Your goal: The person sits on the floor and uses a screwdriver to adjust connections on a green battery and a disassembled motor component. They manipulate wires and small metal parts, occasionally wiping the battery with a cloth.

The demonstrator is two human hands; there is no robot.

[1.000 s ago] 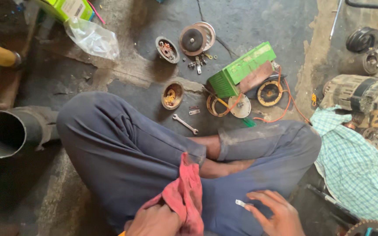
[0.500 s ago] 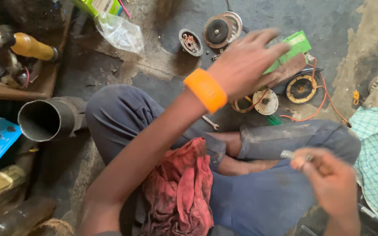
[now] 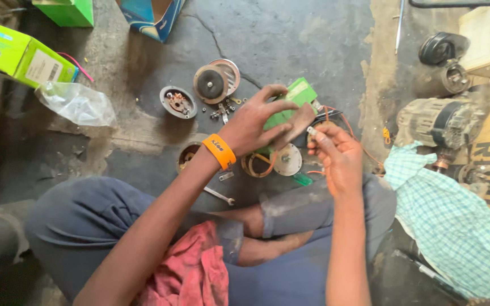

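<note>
Your left hand (image 3: pixel 256 122), w/ an orange wristband (image 3: pixel 219 151) on the wrist, sits at about the centre of the view, fingers spread and laid over the green box (image 3: pixel 293 102) on the floor; whether it grips the box or only rests on it, can't tell. Your right hand (image 3: pixel 336 153), just at 3 o'clock of the left, has fingers pinched together on a small pale part (image 3: pixel 311 131), too small to identify; that pinch nearly touches the left fingertips. Under both hands, at 6 o'clock of the box, lie a copper-wound ring (image 3: pixel 254 165) and a pale round disc (image 3: pixel 288 160), touching each other. At 9 o'clock of the ring a small round housing (image 3: pixel 187 156) sits on the floor, partly hidden by your left forearm; contents unclear. At 10 o'clock of the left hand: a round end plate (image 3: pixel 178 102) w/ brownish parts inside, and beside it, at 12 o'clock, a dark pulley on a metal cover (image 3: pixel 215 81), w/ loose small bolts (image 3: pixel 223 109) just below. A spanner (image 3: pixel 219 196) lies at 6 o'clock, near your knee. Clear plastic bag (image 3: pixel 77 103) far at 9 o'clock, a lime-green carton (image 3: pixel 21 54) at 10 o'clock of it. Red rag (image 3: pixel 191 272) on your lap. Checked cloth (image 3: pixel 452 218) at 4 o'clock, an alternator body (image 3: pixel 440 122) at 3 o'clock.
</note>
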